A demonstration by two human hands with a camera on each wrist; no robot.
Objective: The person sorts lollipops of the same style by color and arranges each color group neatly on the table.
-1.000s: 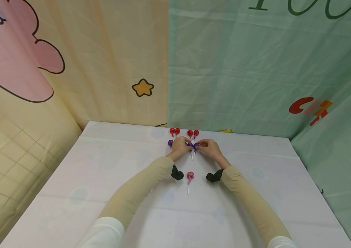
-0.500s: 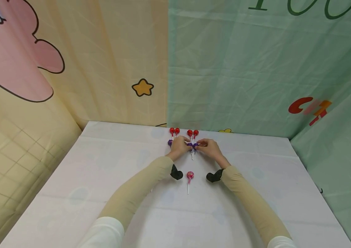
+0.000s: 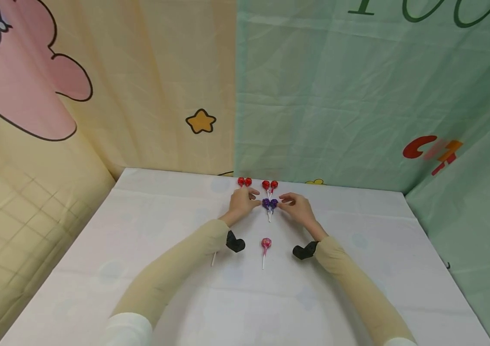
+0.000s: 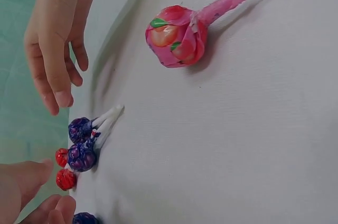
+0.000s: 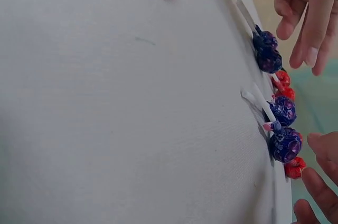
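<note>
Two purple-wrapped lollipops (image 3: 270, 203) lie side by side on the white table, sticks crossing toward me. Just left of them is my left hand (image 3: 241, 202), its fingers apart and holding nothing. On the other side my right hand (image 3: 297, 210) hovers close by, its relaxed fingers also holding nothing. Both wrist views show gaps between the hands and this pair. Beyond it lie two red lollipops (image 3: 270, 185). Another red pair (image 3: 245, 181) lies farther left. The second purple pair (image 5: 266, 49) appears beneath my left hand in the right wrist view; that hand hides it from the head view.
A pink lollipop (image 3: 266, 243) lies alone on the white tabletop (image 3: 245, 307), between my forearms. One white stick (image 3: 214, 258) pokes out beside my left sleeve, its head hidden. Printed curtains (image 3: 335, 96) hang behind the table's far edge.
Both hands have let go of the middle purple lollipops and drawn apart, the left moving left and the right slightly right. The purple heads are now uncovered.
</note>
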